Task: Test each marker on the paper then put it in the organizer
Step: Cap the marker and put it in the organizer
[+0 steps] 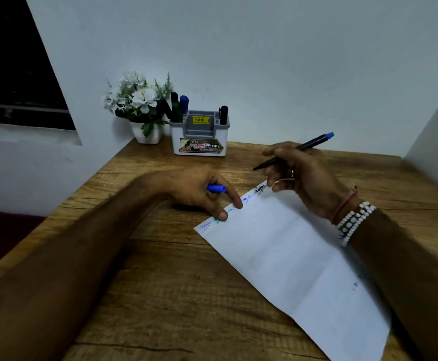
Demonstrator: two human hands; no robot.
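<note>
A person's left hand [199, 188] steadies a white sheet of paper [290, 256] on a wood-grain table [160, 282]. The tips of two straightened fingers press on the sheet's far edge, while the remaining fingers curl around a blue cap [216, 188] tucked against the palm. The right hand [298, 175] is raised just above the paper's far corner. It pinches an uncapped black-barrelled marker [294, 151] between thumb and fingers, with the tip pointing toward the left hand and the blue butt end angled up and to the right. Short scribbles in blue, green and black [260, 189] run along the paper's far edge.

The sheet lies diagonally from the table's middle toward its near right corner. A grey-and-white desk organizer [199, 136] stands at the table's far edge, well apart from the hands. Three capped markers [177, 108] lean in its left compartment and one black marker [223, 114] stands upright in its right one. Just beside it, in the far left corner, sits a white pot of artificial white flowers [139, 100].

The right wrist carries white beaded bracelets [355, 221] and a red thread [345, 204], and a ring [292, 173] shows on one finger.
</note>
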